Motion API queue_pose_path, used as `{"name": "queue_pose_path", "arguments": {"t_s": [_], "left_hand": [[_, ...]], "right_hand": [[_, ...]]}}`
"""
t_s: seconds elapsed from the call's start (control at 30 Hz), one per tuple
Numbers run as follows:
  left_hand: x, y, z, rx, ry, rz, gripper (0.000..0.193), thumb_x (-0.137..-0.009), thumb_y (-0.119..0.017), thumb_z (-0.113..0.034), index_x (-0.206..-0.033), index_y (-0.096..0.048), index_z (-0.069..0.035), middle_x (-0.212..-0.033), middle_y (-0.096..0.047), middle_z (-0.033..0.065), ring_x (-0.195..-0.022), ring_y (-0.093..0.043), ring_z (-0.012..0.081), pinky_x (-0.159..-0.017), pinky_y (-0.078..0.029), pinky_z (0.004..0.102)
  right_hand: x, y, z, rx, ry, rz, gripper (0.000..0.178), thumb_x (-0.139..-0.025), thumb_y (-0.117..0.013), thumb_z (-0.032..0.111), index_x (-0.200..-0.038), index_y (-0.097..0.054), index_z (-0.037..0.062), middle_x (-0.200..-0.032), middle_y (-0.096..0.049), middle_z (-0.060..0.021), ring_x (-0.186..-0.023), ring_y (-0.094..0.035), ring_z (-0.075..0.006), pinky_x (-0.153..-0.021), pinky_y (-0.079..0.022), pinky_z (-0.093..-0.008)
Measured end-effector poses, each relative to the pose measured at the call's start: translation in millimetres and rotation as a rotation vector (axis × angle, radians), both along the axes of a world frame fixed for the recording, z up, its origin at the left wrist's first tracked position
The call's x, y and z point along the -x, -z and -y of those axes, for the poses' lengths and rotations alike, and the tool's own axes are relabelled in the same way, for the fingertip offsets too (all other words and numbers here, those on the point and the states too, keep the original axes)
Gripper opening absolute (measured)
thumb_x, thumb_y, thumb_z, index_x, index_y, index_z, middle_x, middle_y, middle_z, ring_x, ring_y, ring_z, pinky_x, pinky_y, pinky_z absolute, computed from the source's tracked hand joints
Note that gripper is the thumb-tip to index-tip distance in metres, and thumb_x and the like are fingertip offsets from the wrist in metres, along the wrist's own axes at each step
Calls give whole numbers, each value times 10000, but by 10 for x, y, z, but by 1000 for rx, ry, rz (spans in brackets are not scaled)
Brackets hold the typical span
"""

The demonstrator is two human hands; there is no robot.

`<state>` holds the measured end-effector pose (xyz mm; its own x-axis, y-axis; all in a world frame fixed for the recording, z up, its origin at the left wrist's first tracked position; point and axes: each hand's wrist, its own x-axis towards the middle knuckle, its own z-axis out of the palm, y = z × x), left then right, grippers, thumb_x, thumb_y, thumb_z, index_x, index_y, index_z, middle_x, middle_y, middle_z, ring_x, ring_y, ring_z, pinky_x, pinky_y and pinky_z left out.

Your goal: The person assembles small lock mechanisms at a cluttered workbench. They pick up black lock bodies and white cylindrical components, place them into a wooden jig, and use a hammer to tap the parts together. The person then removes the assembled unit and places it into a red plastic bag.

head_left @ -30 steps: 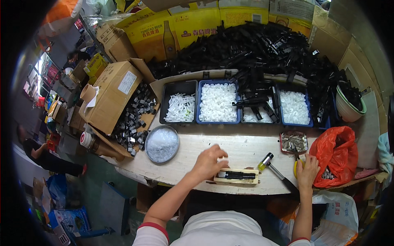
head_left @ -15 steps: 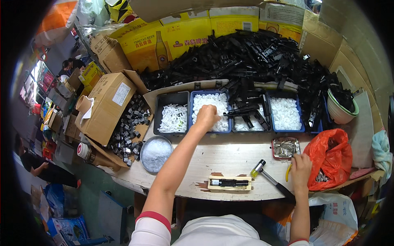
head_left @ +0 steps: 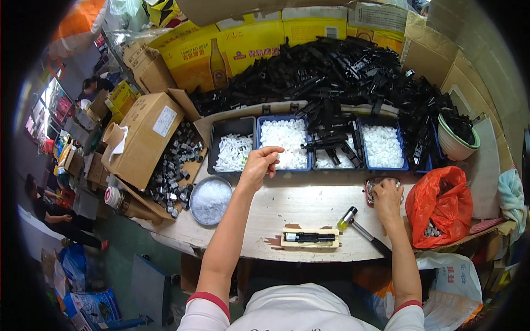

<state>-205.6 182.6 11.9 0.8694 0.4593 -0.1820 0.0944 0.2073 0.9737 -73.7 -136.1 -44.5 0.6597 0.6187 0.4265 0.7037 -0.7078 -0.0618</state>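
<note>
My left hand (head_left: 260, 167) hovers at the front of the blue bin (head_left: 283, 144) of small white plastic parts. Its fingers are pinched together; whatever they hold is too small to make out. My right hand (head_left: 388, 199) reaches over the small red-rimmed tray (head_left: 368, 194) of metal pins, fingers curled down into it and their tips hidden. Before me a black part with a silvery end (head_left: 309, 237) lies in a pale wooden block (head_left: 311, 244). To its right rests a hammer (head_left: 369, 234) with a yellow-and-silver head and black grip.
A round metal dish (head_left: 211, 201) of clear-white bits stands left, by a carton (head_left: 144, 140) and black metallic blocks (head_left: 175, 176). More bins (head_left: 382, 145) line the back below a heap of black parts (head_left: 331, 74). At right sit a red bag (head_left: 440, 207) and a bowl (head_left: 458, 138).
My left hand has drawn back out of the white parts, toward me and left. My right hand has moved from beside the tray up over the pins; the yellow curved thing beside it no longer shows.
</note>
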Motion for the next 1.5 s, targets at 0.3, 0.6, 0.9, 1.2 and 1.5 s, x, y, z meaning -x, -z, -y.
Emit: {"name": "queue_pose_path", "arguments": {"t_s": [0.3, 0.6, 0.9, 1.2, 1.5], "left_hand": [[830, 255, 928, 491, 173, 230, 208, -799, -555, 28, -1007, -564, 37, -864, -593, 139, -698, -607, 168, -569, -538, 272], [1087, 427, 1340, 339, 149, 150, 190, -783, -577, 47, -972, -574, 33, -838, -574, 109, -698, -605, 154, -572, -530, 257], [1142, 371, 1367, 306, 148, 130, 306, -785, -580, 40, -1083, -517, 2, -852, -539, 75, -690, -596, 137, -574, -542, 251], [1161, 343, 1387, 284, 177, 109, 348, -803, -553, 45, -1139, -481, -10, -856, -528, 47, -712, -582, 104, -590, -520, 215], [1158, 331, 1385, 245, 112, 144, 275, -799, -568, 32, -1070, -529, 10, -834, -551, 77, -678, -592, 131, -571, -535, 247]], "right_hand": [[-10, -107, 140, -89, 47, -200, 103, -728, -626, 145, -716, -547, 80, -738, -547, -53, -768, -512, -230, -667, -295, -379], [686, -364, -147, -627, -313, -892, 27, -828, -513, 18, -803, -505, 24, -738, -491, 14, -701, -446, -75, -633, -376, -208], [1266, -413, -498, -465, -586, -1114, 70, -821, -532, 27, -831, -473, -9, -740, -518, -105, -671, -517, -222, -612, -404, -304], [1269, -446, -532, -414, -651, -1008, 89, -803, -546, 43, -810, -472, -6, -761, -507, -120, -707, -504, -267, -633, -394, -338], [1237, -432, -599, -423, -731, -846, 68, -749, -592, 43, -777, -533, 24, -724, -525, -87, -702, -513, -254, -638, -377, -343]]}}
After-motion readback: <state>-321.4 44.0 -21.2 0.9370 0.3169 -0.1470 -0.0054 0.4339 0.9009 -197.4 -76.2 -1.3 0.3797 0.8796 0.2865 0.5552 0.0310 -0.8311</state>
